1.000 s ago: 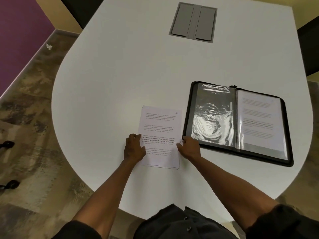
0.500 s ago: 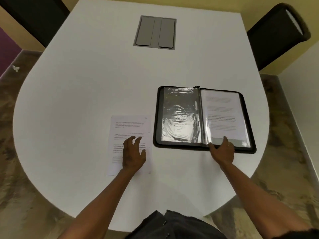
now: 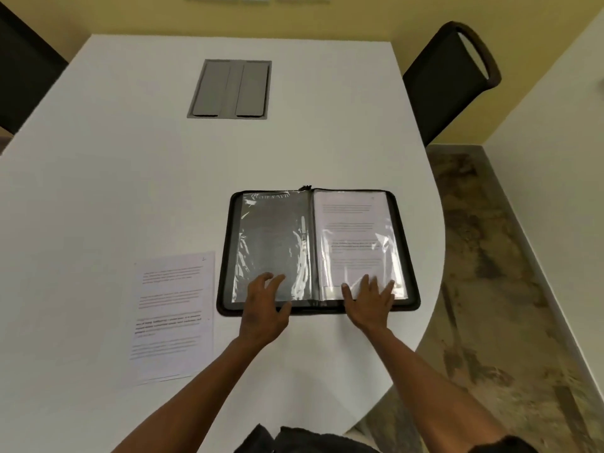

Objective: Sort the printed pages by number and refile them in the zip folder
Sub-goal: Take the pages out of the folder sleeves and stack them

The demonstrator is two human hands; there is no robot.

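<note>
From the head camera, the zip folder (image 3: 318, 253) lies open and flat on the white bench (image 3: 130, 178), toward the bench's rounded right edge. Its left half shows an empty, shiny plastic sleeve (image 3: 273, 246); its right half holds a printed page (image 3: 354, 237) inside a clear sleeve.

The left hand (image 3: 264, 308) rests at the folder's near edge, over the bottom of the empty sleeve, its fingers (image 3: 274, 281) spread and slightly bent, holding nothing. The right hand (image 3: 369, 302) lies flat on the bottom of the folder's right half, fingers straight and fanned wide, pressing on the sleeve with the page in it.

Left of the folder, a little apart from it, a stack of printed pages (image 3: 171, 317) lies flat on the bench, text side up; neither hand touches it.

Beyond the folder, set into the middle of the bench, is a grey hatch (image 3: 230, 89). A dark chair (image 3: 447, 83) stands past the folder at the bench's far right side.
</note>
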